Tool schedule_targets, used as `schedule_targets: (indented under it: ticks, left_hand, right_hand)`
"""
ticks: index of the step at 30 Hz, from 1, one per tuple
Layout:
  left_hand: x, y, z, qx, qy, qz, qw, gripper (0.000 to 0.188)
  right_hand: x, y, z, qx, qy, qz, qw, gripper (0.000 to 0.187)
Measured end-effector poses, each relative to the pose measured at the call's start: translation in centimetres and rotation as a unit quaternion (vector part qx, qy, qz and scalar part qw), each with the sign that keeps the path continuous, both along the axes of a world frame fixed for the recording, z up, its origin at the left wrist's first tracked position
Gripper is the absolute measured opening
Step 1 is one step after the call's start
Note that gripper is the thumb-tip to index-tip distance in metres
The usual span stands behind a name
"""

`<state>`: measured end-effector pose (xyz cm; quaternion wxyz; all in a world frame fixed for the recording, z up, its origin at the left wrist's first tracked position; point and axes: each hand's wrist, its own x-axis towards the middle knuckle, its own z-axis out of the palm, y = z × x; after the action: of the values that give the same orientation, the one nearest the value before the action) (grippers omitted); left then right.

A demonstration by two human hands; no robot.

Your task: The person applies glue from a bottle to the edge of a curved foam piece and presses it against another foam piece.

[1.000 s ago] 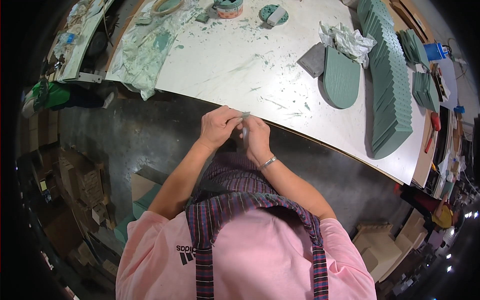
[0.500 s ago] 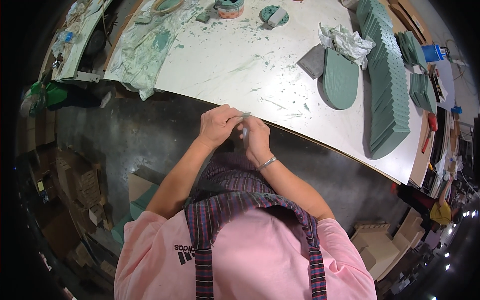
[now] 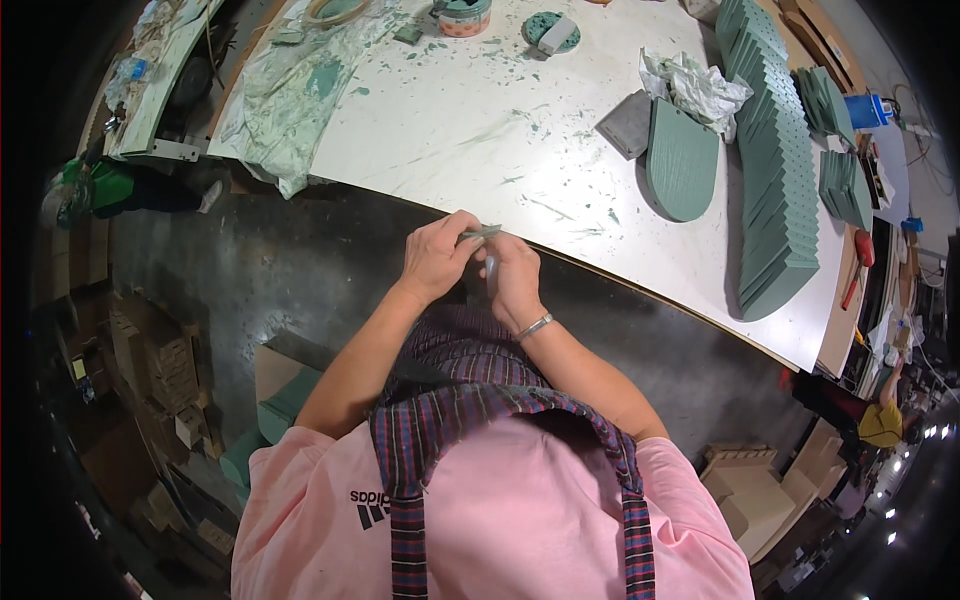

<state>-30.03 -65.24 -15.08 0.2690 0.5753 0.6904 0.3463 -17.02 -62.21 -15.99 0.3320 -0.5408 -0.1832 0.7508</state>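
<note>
Close together at the near edge of the white table (image 3: 420, 150), my two hands are closed. My left hand (image 3: 435, 258) pinches a thin grey-green strip (image 3: 484, 232) between thumb and fingers. Its far end reaches the fingertips of my right hand (image 3: 515, 278), which wears a metal band at the wrist. Inside the curled right fingers shows a smooth pale grey piece (image 3: 492, 270); most of it is covered, so its kind is unclear. Green flakes and smears lie on the tabletop beyond my hands.
Right: a long row of green rounded boards (image 3: 765, 180), a single green board (image 3: 682, 160), a grey block (image 3: 625, 125), crumpled paper (image 3: 697, 85). Far side: a tub (image 3: 462, 18) and a round green-caked lid (image 3: 550, 33). Left: a stained sheet (image 3: 290, 110) and a person (image 3: 110, 188).
My left fingers have shifted slightly along the grey-green strip, and more of it shows now. My right hand stays almost where it was.
</note>
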Motion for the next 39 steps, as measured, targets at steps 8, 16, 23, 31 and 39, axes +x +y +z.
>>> schedule_targets:
  ticks: [8, 16, 23, 31, 39]
  left_hand:
    - [0.0, 0.2, -0.2, 0.000, -0.008, -0.001, 1.000, 0.012]
    - [0.1, 0.5, 0.2, -0.030, -0.022, 0.003, 0.999, 0.008]
    - [0.7, 0.3, 0.1, -0.026, -0.027, 0.028, 0.999, 0.015]
    - [0.7, -0.1, -0.5, -0.021, -0.030, 0.045, 0.998, 0.010]
    - [0.5, 0.7, 0.2, 0.051, 0.190, -0.018, 0.980, 0.011]
  right_hand:
    - [0.1, 0.0, 0.1, 0.008, -0.008, 0.012, 1.000, 0.018]
    - [0.0, 0.0, 0.0, 0.012, 0.001, -0.002, 1.000, 0.017]
    - [-0.1, -0.1, 0.3, 0.008, -0.002, -0.013, 1.000, 0.017]
    - [-0.2, -0.6, -0.7, 0.034, -0.009, 0.019, 0.999, 0.018]
    - [-0.1, -0.1, -0.2, 0.022, -0.006, 0.011, 1.000, 0.018]
